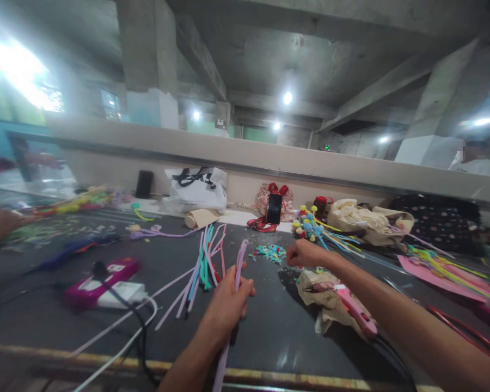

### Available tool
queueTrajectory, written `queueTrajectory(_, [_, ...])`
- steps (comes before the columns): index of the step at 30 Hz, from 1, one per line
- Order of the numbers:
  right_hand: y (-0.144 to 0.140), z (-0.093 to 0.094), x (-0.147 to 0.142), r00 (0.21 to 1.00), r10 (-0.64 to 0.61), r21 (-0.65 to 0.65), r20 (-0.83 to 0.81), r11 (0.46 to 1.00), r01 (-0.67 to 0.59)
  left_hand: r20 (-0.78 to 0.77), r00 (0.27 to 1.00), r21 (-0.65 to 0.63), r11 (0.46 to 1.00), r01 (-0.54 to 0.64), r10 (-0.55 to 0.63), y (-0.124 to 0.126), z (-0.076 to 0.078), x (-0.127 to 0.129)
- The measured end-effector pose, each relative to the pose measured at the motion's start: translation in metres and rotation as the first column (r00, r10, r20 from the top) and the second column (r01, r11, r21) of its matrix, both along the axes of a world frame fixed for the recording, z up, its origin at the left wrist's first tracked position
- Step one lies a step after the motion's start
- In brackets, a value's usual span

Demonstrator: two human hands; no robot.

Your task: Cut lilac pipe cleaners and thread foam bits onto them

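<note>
My left hand [231,296] is closed around lilac fuzzy pipe cleaners [242,258], held nearly upright over the table, with their lower ends running past the front edge. To the right, my right hand [306,253] hovers at a heap of small turquoise, yellow and red bits [270,252]. Its fingertips are pressed together; whatever is between them is too small to make out. Below my right forearm, a pink corded tool [357,313] with a red light rests on crumpled brown paper [324,313]. Lilac, blue and turquoise pipe cleaners [204,261] lie left of my left hand.
A magenta power strip [124,268] with a white plug and cables lies on the left. Along the back stand a white bag [198,188], a phone [274,209] and a bundle of colourful stems [316,228]. A pink sheet [433,275] is at right. Another person's arm [0,226] shows far left.
</note>
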State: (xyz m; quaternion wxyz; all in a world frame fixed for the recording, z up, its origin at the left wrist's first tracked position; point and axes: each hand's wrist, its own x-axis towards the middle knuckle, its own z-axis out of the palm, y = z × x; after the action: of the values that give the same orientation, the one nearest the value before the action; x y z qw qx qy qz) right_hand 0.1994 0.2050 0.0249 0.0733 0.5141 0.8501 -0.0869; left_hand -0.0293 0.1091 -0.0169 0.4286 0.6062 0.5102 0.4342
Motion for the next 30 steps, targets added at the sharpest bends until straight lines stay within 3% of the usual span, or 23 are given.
queueTrajectory(6, [-0.014,-0.005,0.001,0.980,0.022,-0.028,0.199,0.999,-0.017,-0.240,0.969,0.026,0.998,-0.060,0.064,0.024,-0.001,0.003])
queueTrajectory(12, [-0.015,-0.011,-0.004,0.954,-0.021,-0.019,0.299,0.999,0.028,-0.458,0.882,0.116,0.991,-0.067,0.114,0.022,-0.010,0.004])
queueTrajectory(18, [-0.009,-0.006,0.002,0.965,-0.009,0.011,0.260,1.000,0.006,-0.627,0.774,0.202,0.978,0.052,0.088,0.011,-0.011,0.005])
queueTrajectory(30, [-0.026,-0.005,-0.004,0.951,-0.015,-0.054,0.309,0.998,0.033,-0.798,0.601,0.196,0.963,0.185,0.047,0.000,-0.003,0.007])
